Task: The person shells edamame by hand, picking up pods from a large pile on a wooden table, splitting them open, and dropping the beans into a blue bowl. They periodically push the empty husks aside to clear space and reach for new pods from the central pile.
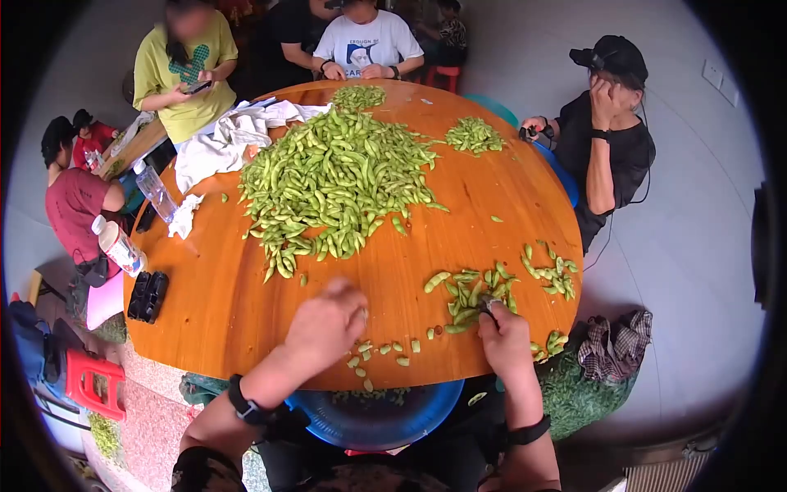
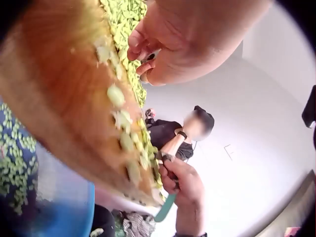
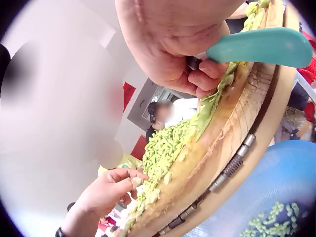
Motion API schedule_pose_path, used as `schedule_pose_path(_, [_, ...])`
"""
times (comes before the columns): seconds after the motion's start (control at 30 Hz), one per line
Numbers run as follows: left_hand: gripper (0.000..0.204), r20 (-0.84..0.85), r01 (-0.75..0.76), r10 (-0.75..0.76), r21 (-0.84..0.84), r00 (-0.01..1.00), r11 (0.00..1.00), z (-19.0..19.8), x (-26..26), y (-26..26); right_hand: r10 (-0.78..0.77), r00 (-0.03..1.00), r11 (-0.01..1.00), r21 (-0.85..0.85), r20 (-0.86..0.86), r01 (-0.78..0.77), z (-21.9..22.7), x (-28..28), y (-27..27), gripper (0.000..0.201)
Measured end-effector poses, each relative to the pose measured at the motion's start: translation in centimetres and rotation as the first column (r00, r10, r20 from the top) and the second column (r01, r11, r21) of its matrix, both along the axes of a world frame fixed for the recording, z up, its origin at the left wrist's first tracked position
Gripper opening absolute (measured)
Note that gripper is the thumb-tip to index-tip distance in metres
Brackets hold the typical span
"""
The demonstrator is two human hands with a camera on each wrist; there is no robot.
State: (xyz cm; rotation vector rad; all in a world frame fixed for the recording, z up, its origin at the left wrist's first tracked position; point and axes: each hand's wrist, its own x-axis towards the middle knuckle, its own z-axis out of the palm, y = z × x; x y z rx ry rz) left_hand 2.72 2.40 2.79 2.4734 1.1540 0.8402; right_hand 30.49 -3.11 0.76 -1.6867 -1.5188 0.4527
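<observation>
Here, shelling is judged under way: a teal-handled tool [image 3: 256, 47] is clenched in the right hand [image 1: 504, 340] over the small pod pile [image 1: 471, 299] at four o'clock on the tabletop [image 1: 246, 295]. A loose bean is pinched by the left hand [image 1: 328, 324]; next, sweeping beans into the blue basin [image 1: 377, 414] seems needed.

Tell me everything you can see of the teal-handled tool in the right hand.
The tool has a smooth teal handle, plastic by its look, flat and rounded at its end, jutting out past the right hand. Its working end is hidden by the curled fingers, where only a dark bit shows. It is held low over the wooden table, against the green pods near the edge.
</observation>
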Motion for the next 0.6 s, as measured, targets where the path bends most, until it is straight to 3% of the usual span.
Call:
schedule_pose_path(0.03, [0.007,-0.040,-0.138,0.138,-0.022,0.990,0.990,0.6,0.2,1.1,-0.014,1.000,0.994,-0.105,-0.012,0.012,0.0,0.4,0.0,0.013])
schedule_pose_path(0.07, [0.007,-0.082,-0.276,0.272,-0.037,0.959,0.961,1.1,0.3,2.2,-0.011,1.000,0.994,-0.104,-0.012,0.009,-0.1,0.2,0.1,0.013])
schedule_pose_path(0.13, [0.011,-0.133,-0.311,0.311,0.017,0.941,0.950,-0.4,0.4,5.8,0.023,0.997,0.999,0.040,0.068,-0.025,-0.2,-0.6,0.1,0.012])
schedule_pose_path(0.33, [0.019,-0.356,-0.351,0.387,0.165,0.851,0.922,-2.9,0.6,9.4,0.098,0.992,0.995,0.014,0.078,-0.099,0.8,-1.8,-0.2,0.014])
schedule_pose_path(0.4, [0.018,-0.356,-0.364,0.386,0.130,0.851,0.922,-2.4,0.1,8.8,0.100,0.993,0.995,-0.015,0.062,-0.099,0.8,-2.0,-0.3,0.015])
schedule_pose_path(0.47, [0.020,-0.304,-0.401,0.414,0.108,0.858,0.910,-2.7,-0.7,8.5,0.159,0.987,0.984,0.081,0.012,-0.159,0.9,-2.4,-0.2,0.017])
schedule_pose_path(0.53, [0.021,-0.063,-0.374,0.369,-0.213,0.927,0.902,-2.6,-1.6,8.0,0.184,0.983,0.980,0.079,-0.014,-0.182,1.2,-3.0,-0.2,0.018])
schedule_pose_path(0.6, [0.019,-0.014,-0.369,0.383,-0.307,0.924,0.877,-2.4,-2.1,7.4,0.209,0.977,0.975,0.080,-0.036,-0.206,1.8,-3.6,0.0,0.019])
